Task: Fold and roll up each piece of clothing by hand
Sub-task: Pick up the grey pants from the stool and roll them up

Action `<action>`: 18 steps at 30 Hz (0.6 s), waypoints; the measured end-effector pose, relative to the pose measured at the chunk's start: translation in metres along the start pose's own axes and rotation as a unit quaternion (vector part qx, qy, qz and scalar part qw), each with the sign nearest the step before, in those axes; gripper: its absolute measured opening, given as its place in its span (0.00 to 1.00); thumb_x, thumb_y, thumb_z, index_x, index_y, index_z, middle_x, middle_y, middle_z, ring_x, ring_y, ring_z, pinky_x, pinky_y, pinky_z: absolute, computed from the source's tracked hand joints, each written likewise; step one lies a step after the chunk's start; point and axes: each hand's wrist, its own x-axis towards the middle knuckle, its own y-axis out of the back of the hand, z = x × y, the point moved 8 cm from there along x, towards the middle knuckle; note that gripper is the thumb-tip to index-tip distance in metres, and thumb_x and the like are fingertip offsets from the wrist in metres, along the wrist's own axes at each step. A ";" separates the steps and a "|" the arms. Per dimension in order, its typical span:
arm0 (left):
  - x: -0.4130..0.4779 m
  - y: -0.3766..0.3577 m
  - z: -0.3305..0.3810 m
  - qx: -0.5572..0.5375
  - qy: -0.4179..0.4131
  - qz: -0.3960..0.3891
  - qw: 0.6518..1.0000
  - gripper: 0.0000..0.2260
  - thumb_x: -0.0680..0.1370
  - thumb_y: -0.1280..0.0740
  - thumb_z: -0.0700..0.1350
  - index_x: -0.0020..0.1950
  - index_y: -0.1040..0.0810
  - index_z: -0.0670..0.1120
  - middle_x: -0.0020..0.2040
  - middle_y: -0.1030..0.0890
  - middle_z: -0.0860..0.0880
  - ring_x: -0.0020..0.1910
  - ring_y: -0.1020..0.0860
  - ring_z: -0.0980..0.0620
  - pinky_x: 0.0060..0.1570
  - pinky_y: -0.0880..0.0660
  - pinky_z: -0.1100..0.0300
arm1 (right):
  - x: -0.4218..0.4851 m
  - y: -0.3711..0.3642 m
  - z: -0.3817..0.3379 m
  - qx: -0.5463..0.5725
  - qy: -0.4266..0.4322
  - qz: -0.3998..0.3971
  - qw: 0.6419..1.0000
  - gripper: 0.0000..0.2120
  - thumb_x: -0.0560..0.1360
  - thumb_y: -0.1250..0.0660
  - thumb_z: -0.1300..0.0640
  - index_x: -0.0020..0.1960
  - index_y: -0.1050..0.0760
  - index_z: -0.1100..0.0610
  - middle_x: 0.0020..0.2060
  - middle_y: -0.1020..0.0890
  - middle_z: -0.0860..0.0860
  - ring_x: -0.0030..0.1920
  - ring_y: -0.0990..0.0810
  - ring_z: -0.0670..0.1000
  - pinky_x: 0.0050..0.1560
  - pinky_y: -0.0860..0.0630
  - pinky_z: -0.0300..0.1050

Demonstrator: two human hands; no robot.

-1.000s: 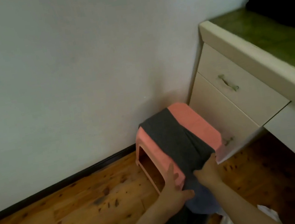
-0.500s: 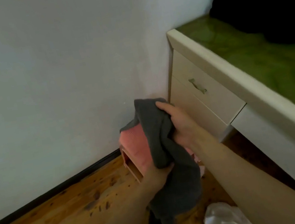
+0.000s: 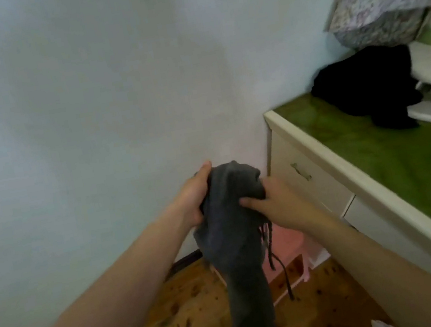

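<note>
- Head view: my left hand (image 3: 195,195) and right hand (image 3: 267,201) both grip the top of a grey garment (image 3: 236,242), held up in the air over the pink stool (image 3: 289,251).
- It's soft and floppy, looks light, hangs in one long limp bunch with a drawstring (image 3: 279,269) dangling.
- I'd guess pinching the waistband corners is best, so it drops flat for folding on the green surface (image 3: 396,158).

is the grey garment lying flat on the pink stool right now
No, the grey garment hangs in the air, gripped by the left hand and right hand above the pink stool.
</note>
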 end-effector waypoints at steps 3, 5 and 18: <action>-0.054 0.027 0.048 0.074 -0.014 -0.013 0.997 0.25 0.79 0.42 0.62 0.55 0.22 0.41 0.41 0.16 0.45 0.40 0.19 0.50 0.37 0.24 0.59 | 0.013 0.033 -0.082 0.138 0.034 0.075 0.987 0.07 0.72 0.31 0.49 0.48 0.20 0.51 0.46 0.16 0.50 0.50 0.18 0.51 0.52 0.21 0.51; -0.090 0.050 0.085 0.137 -0.103 0.022 0.985 0.33 0.73 0.38 0.68 0.64 0.27 0.42 0.56 0.20 0.45 0.51 0.20 0.51 0.46 0.22 0.58 | 0.015 0.052 -0.131 0.206 0.024 0.105 0.973 0.06 0.73 0.30 0.56 0.48 0.19 0.57 0.45 0.16 0.55 0.48 0.17 0.55 0.51 0.20 0.51; -0.311 0.142 0.246 0.268 -0.421 0.250 0.830 0.08 0.70 0.30 0.37 0.48 0.21 0.41 0.42 0.19 0.43 0.40 0.21 0.48 0.42 0.25 0.55 | -0.033 0.034 -0.375 0.164 0.096 -0.013 0.982 0.19 0.75 0.35 0.42 0.41 0.23 0.59 0.39 0.18 0.53 0.39 0.19 0.52 0.44 0.23 0.47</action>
